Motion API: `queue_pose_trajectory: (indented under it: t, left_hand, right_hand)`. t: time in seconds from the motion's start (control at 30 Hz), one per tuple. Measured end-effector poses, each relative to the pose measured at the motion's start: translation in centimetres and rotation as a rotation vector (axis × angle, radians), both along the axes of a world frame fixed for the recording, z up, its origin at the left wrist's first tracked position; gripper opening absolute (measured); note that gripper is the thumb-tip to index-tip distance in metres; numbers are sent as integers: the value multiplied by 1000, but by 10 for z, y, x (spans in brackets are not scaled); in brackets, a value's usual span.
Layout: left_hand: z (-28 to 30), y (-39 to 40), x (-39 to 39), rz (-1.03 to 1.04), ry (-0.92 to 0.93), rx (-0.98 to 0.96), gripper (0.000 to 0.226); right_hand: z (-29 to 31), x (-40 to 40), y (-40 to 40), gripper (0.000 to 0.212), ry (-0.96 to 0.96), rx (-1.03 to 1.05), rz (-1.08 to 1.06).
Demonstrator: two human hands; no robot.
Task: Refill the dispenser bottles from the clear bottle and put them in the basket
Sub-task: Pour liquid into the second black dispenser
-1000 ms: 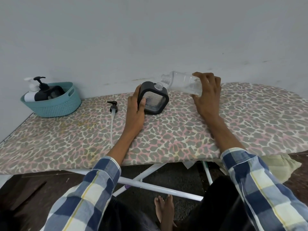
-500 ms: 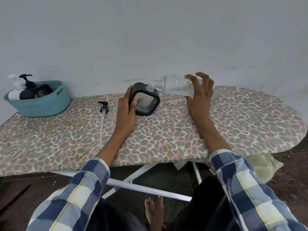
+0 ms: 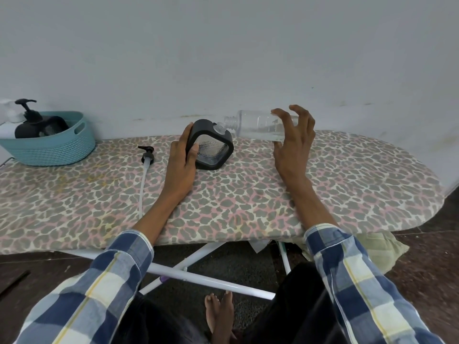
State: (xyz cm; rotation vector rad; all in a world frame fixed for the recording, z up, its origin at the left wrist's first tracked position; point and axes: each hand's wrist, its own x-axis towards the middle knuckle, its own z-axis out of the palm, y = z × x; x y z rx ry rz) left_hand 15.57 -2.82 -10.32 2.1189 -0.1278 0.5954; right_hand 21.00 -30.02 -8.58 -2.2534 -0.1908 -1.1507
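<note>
Two dispenser bottles [image 3: 29,125] already lie in the teal basket [image 3: 62,150] at the far left of the leopard-print ironing board [image 3: 347,184], one black and one white, so by the look of it only the square black dispenser bottle [image 3: 211,145] remains. It stands near the middle of the board, tipped a little, its open neck [image 3: 219,127] facing right. The left hand [image 3: 181,165] grips its left edge, thumb on the near face and fingers wrapped behind. The clear bottle [image 3: 258,127] is held on its side just right of it, mouth close to that neck and liquid pooled along its lower wall. The right hand [image 3: 293,140] curls round its base end with fingers [image 3: 301,115] arched and spread; I cannot tell how firmly they press. The clear bottle looks thin-walled and light, likely to dent under a hard squeeze and slick if wet, so the broad body near the base seems the better hold. The black one looks rigid and will grow heavier as it fills; its flat sides give a secure hold, though a tipped stance risks spilling at the neck. Its pump head [image 3: 147,155] with long white tube [image 3: 142,189] lies loose on the board to the left, best lifted by the collar since the tube looks limp.
</note>
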Motion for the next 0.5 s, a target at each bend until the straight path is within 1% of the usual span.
queue_pose_trajectory:
  t: [0.1, 0.33, 0.5]
  left_hand:
    - [-2, 0, 1, -11, -20, 1, 54]
    - [-1, 0, 1, -19, -22, -1, 55]
    - [0, -1, 2, -12, -17, 11, 55]
  right_hand:
    - [0, 0, 0, 89, -22, 1, -20]
    - [3, 1, 1, 100, -48, 3, -72]
    - [3, 2, 1, 104, -67, 2, -86]
